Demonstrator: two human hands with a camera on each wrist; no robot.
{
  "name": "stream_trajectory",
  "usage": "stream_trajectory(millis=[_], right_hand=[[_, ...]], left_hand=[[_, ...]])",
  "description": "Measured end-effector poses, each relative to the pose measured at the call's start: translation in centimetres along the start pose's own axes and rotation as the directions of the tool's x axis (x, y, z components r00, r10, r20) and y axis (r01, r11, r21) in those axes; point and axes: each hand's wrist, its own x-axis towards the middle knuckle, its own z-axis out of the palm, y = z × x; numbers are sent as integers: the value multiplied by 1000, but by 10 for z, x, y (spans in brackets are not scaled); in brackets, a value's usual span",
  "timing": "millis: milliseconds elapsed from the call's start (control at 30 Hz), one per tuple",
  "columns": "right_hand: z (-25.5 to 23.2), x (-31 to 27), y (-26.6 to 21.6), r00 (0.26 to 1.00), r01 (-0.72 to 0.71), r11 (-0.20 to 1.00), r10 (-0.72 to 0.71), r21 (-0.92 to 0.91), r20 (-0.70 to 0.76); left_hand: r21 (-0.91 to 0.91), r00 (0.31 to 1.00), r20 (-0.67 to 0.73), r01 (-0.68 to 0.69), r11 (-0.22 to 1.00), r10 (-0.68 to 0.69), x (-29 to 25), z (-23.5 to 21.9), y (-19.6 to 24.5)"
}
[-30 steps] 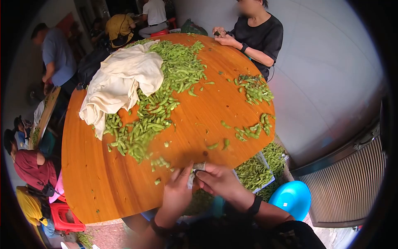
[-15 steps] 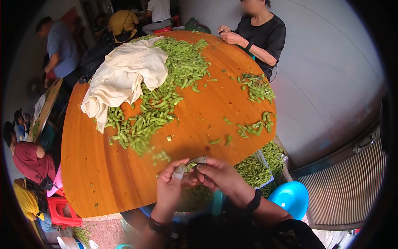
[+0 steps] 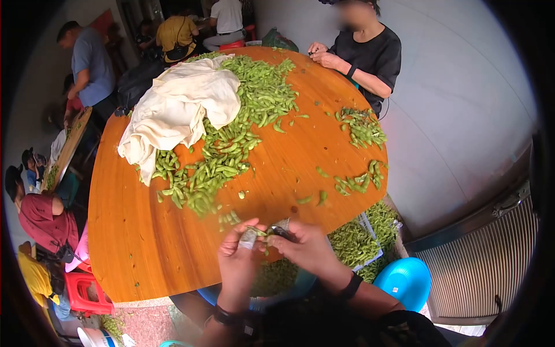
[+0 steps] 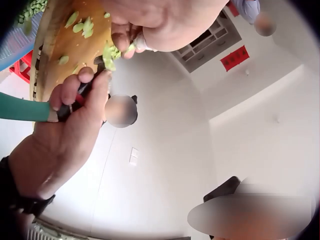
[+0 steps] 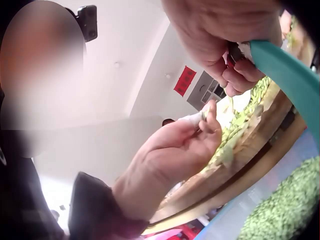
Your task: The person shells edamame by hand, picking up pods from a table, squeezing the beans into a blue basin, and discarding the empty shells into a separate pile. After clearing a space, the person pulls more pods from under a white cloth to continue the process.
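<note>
In the head view my left hand (image 3: 237, 260), with a white wrap on one digit, pinches a green pod (image 3: 256, 231) just beyond the table's near edge. Close on its right, my right hand (image 3: 309, 248) grips a dark tool (image 3: 280, 232). The left wrist view shows the dark tool tip (image 4: 100, 63) against the pod (image 4: 110, 54), and a teal handle (image 4: 25, 107) extending behind my right hand (image 4: 65, 127). In the right wrist view, my left hand (image 5: 175, 152) has bent fingers near the tool; the right hand (image 5: 225, 30) partly hides the tool (image 5: 234, 54).
Green pods (image 3: 260, 87) and a cream cloth (image 3: 179, 104) cover part of the round wooden table (image 3: 133, 243). Below my hands stands a basin (image 3: 300, 283) of shelled beans (image 5: 285, 205). A pod-filled crate (image 3: 378, 238) and blue basin (image 3: 406, 283) are at right. A person (image 3: 370, 55) sits opposite.
Across the head frames, my hands come slightly apart from close contact, and the pod and dark tool now show between them. The view shifts slightly. The person opposite keeps their hands together.
</note>
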Motion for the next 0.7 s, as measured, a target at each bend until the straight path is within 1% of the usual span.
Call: stream_trajectory(millis=[33,67,100,133,167,200,233,267,300,333,367,400,433,467,500,533,567,600,667,700], right_hand=[[3,0,1,1000,-15,999,15,45,10],[6,0,4,999,-32,995,30,90,22],[9,-2,10,999,-35,995,33,88,26],[12,-3,18,999,18,999,-17,31,-29],[15,-3,22,994,71,997,-73,-29,-81],[16,-4,20,994,72,997,-74,-30,-77],[17,-7,15,983,123,975,-146,-187,-113],[18,-9,12,965,165,925,-223,-342,-137],[20,-11,11,966,168,925,-224,-342,-132],[22,-12,11,950,227,898,-289,-376,-118],[24,-14,12,930,285,867,-354,-408,-103],[25,-16,13,930,288,867,-355,-406,-98],[26,-17,14,927,321,865,-371,-387,-61],[26,-19,15,922,353,861,-387,-366,-23],[26,-20,18,922,353,862,-386,-364,-19],[26,-20,22,957,288,921,-289,-262,35],[25,-21,26,976,208,965,-194,-162,100],[26,-20,29,974,211,965,-195,-157,112],[21,-18,31,980,83,996,-73,-44,186],[15,-18,26,984,74,996,-64,-56,164]], left_hand=[[47,1000,0,-28,999,28,-2,4,1],[44,1000,-3,-28,999,28,-4,4,-1],[129,997,14,-72,989,71,-6,3,-2],[213,993,33,-117,970,112,-8,2,-3],[203,996,-21,-81,976,87,-12,3,-4],[203,996,-24,-83,976,90,-13,1,-9],[401,973,-30,-199,894,230,-13,-4,-17],[582,931,-7,-292,759,364,-15,-9,-21],[700,932,38,-283,655,361,-19,-15,-19],[702,931,34,-281,654,363,-20,-18,-16],[762,902,180,-380,524,393,-22,-21,-10],[792,858,324,-476,382,398,-25,-21,-3],[713,972,159,-233,661,171,-32,-17,4],[714,973,154,-231,661,173,-34,-20,10],[645,983,177,-155,748,51,-35,-27,16],[571,975,210,-65,818,-69,-36,-33,20],[594,973,214,-54,803,-93,-37,-35,21],[597,975,203,-52,801,-87,-39,-38,21],[567,973,74,138,812,-217,-40,-39,20],[566,975,71,136,813,-212,-38,-40,22]])
